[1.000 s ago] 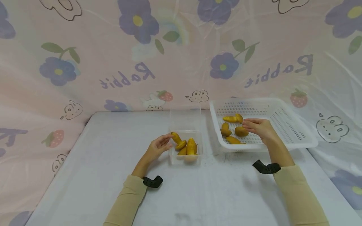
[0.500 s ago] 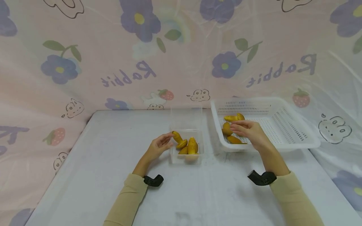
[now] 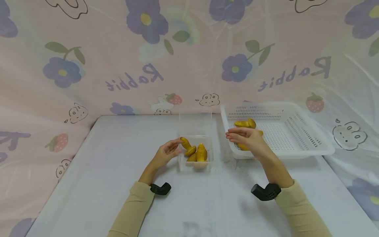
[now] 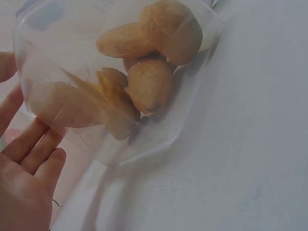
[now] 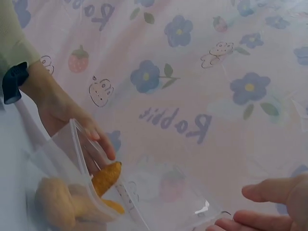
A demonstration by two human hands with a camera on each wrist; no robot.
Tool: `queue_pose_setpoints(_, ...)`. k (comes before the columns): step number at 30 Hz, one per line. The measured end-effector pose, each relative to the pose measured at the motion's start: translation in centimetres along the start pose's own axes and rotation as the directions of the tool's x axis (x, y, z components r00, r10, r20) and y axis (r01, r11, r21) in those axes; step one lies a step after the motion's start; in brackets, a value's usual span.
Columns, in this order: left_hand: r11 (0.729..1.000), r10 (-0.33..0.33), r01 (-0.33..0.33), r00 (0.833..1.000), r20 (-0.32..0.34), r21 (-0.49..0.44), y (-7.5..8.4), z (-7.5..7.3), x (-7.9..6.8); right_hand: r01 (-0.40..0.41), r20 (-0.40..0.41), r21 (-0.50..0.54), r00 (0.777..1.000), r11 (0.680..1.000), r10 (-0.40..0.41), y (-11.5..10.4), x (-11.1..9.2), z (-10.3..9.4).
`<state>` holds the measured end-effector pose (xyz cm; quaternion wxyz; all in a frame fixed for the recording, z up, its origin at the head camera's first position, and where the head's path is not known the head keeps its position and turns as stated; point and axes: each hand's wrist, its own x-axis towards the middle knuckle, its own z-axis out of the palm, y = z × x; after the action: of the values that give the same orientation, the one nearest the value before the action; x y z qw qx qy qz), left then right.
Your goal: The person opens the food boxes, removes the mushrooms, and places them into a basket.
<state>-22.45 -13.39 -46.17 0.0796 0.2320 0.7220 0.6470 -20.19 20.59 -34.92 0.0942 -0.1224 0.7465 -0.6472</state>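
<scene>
My left hand (image 3: 166, 154) is at the left side of a clear plastic box (image 3: 185, 168), its fingertips against the wall. Several yellow-brown mushrooms (image 3: 201, 152) lie in the box, one with its end up at the rim near my left fingers. In the left wrist view, relaxed fingers (image 4: 36, 144) touch the clear wall. My right hand (image 3: 248, 140) is over the left edge of a white basket, fingers extended to the left. The right wrist view shows its thumb (image 5: 269, 190) apart from the fingers, with nothing between them. It partly hides mushrooms (image 3: 243, 146) below it.
The white perforated basket (image 3: 324, 149) stands at the right, with another mushroom (image 3: 245, 123) near its back left. The box's clear lid (image 3: 195, 123) is raised behind it. A printed curtain (image 3: 189, 65) closes off the back and sides of the white table (image 3: 133, 138).
My right hand has moved left across the basket to its left edge, passing over the mushrooms. The left hand stays at the box.
</scene>
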Motion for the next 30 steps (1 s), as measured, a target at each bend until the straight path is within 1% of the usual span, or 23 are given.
queue_pose_setpoints(5,1.000,-0.012,0.012,1.000,-0.004,-0.001,0.1,0.0,0.0,-0.031,0.032,-0.071,0.999,0.997,0.033,0.0,0.5,1.5)
queue_pose_setpoints(9,1.000,-0.014,0.014,1.000,-0.005,0.005,0.2,0.0,0.0,-0.053,0.066,-0.099,0.996,0.994,0.060,0.3,0.9,3.0)
queue_pose_setpoints(16,1.000,-0.020,0.021,1.000,-0.011,0.007,0.4,0.2,0.0,-0.052,0.124,-0.126,0.990,0.991,0.068,0.9,1.8,5.3)
queue_pose_setpoints(20,1.000,-0.021,0.021,1.000,-0.014,0.008,0.3,0.2,0.0,-0.051,0.135,-0.146,0.988,0.988,0.071,1.0,2.1,6.4)
queue_pose_setpoints(23,1.000,-0.014,0.014,1.000,-0.013,0.005,0.1,0.2,0.0,-0.034,0.132,-0.174,0.990,0.984,0.058,1.1,2.5,7.2)
queue_pose_setpoints(30,1.000,0.009,-0.009,1.000,-0.004,-0.020,-0.2,0.1,0.0,-0.040,0.077,-0.187,0.996,0.982,0.055,1.8,3.5,9.0)
